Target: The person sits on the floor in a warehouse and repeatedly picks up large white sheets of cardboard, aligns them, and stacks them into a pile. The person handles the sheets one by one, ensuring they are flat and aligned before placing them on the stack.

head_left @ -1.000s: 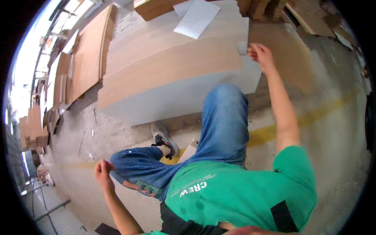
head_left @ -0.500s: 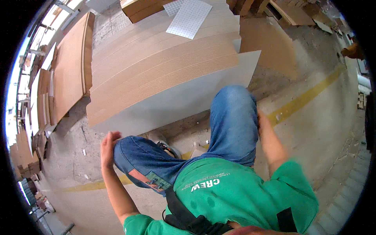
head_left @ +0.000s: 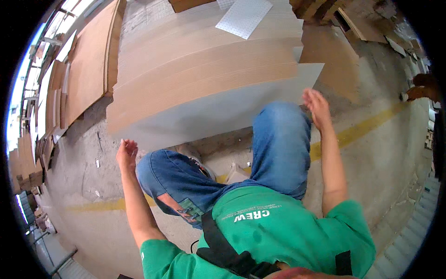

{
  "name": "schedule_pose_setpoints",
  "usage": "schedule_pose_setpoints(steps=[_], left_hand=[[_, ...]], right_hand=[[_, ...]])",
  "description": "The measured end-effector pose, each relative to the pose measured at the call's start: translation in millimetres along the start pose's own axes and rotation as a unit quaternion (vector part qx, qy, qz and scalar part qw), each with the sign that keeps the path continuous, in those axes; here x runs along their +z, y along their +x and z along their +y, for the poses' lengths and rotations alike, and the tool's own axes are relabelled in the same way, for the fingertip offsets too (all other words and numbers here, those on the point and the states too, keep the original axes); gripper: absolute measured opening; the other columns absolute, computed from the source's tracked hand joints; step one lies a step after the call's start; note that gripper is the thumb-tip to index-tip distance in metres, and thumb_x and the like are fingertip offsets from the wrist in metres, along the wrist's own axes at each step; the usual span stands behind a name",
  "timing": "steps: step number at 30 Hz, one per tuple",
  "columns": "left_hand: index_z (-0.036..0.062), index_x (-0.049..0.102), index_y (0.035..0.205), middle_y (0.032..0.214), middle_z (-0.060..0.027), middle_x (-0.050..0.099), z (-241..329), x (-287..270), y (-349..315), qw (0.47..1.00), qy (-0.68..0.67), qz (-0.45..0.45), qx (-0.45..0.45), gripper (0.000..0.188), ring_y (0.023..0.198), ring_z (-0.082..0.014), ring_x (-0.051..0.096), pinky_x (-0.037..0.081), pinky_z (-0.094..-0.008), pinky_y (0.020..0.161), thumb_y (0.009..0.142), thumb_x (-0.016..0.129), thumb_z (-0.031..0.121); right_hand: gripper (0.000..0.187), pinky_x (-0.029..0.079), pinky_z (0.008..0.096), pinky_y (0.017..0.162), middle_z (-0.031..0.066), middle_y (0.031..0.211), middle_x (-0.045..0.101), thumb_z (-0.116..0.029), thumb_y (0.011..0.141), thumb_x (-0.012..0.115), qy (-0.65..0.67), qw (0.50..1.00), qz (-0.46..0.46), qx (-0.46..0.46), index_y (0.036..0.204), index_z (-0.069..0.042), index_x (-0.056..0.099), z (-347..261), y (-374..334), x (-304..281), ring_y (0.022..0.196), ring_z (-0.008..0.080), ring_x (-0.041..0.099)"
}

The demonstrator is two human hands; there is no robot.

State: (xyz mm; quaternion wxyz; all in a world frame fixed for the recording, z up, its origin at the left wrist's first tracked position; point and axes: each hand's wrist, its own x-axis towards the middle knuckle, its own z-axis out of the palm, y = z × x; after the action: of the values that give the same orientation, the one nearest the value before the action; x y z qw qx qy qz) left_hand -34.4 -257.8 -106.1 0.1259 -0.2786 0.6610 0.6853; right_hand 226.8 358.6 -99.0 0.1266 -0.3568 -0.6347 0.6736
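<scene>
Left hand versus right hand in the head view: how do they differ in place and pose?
The left hand hangs low at the pale near edge of the board stack, over the concrete floor. The right hand is raised higher, near the stack's right corner, beside the raised knee. The left arm bends more sharply than the right. Both are bare, open and hold nothing.

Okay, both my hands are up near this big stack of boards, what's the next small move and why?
Probably reach the right hand to the top grey sheet at its near corner. That hand hovers open just by it, holding nothing, while the left hand sits lower, off the stack's near edge.
</scene>
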Motion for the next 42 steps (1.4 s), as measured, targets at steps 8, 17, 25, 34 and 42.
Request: schedule_pose_setpoints(steps=[8, 17, 25, 34, 42], left_hand=[[0.0018, 0.055, 0.110, 0.104, -0.0085, 0.058, 32.9, -75.2, 147.1, 0.946, 0.210, 0.191, 0.160, 0.037, 0.093, -0.0165, 0.053, 0.041, -0.0321, 0.082, 0.088, 0.051, 0.032], [0.0004, 0.062, 0.102, 0.095, -0.0077, 0.061, 47.6, -5.7, 161.2, 0.940, 0.283, 0.112, 0.156, 0.050, 0.085, -0.0179, 0.056, 0.045, -0.0319, 0.072, 0.086, 0.050, 0.046], [0.0025, 0.064, 0.099, 0.087, -0.0056, 0.065, 42.5, -13.7, 163.5, 0.889, 0.367, 0.168, 0.217, 0.044, 0.078, -0.0138, 0.057, 0.043, -0.0296, 0.069, 0.089, 0.047, 0.042], [0.0027, 0.063, 0.096, 0.078, -0.0018, 0.060, 36.5, -11.7, 143.3, 0.892, 0.354, 0.159, 0.234, 0.043, 0.070, -0.0113, 0.051, 0.042, -0.0276, 0.064, 0.090, 0.045, 0.041], [0.0049, 0.060, 0.093, 0.076, -0.0006, 0.058, 19.1, -107.6, 178.8, 0.960, 0.153, 0.040, 0.230, 0.026, 0.071, -0.0106, 0.053, 0.043, -0.0240, 0.063, 0.090, 0.049, 0.029]], right_hand=[[0.034, 0.043, 0.0282, 0.077, 0.0077, 0.098, 0.059, -0.028, 0.088, 0.054, -0.010, 0.977, 0.198, -0.082, 0.104, 0.001, 0.055, 24.1, 118.4, 54.2, 0.088, 0.0162, 0.055], [0.029, 0.043, 0.0273, 0.073, 0.0039, 0.086, 0.058, -0.029, 0.083, 0.060, -0.179, 0.947, 0.253, -0.090, 0.095, -0.003, 0.057, 10.9, 107.9, 52.5, 0.080, 0.0135, 0.053], [0.023, 0.043, 0.0255, 0.070, 0.0007, 0.082, 0.056, -0.024, 0.082, 0.063, -0.156, 0.959, 0.210, -0.113, 0.093, -0.005, 0.057, 17.7, 114.6, 44.8, 0.076, 0.0105, 0.051], [0.020, 0.041, 0.0248, 0.068, -0.0004, 0.081, 0.054, -0.023, 0.082, 0.062, -0.103, 0.969, 0.195, -0.108, 0.093, -0.007, 0.056, 20.6, 101.0, 35.9, 0.074, 0.0101, 0.048], [0.022, 0.042, 0.0267, 0.069, 0.0030, 0.085, 0.056, -0.024, 0.085, 0.056, -0.161, 0.973, 0.092, -0.135, 0.096, -0.004, 0.057, -10.4, 86.1, 67.0, 0.081, 0.0109, 0.050]])
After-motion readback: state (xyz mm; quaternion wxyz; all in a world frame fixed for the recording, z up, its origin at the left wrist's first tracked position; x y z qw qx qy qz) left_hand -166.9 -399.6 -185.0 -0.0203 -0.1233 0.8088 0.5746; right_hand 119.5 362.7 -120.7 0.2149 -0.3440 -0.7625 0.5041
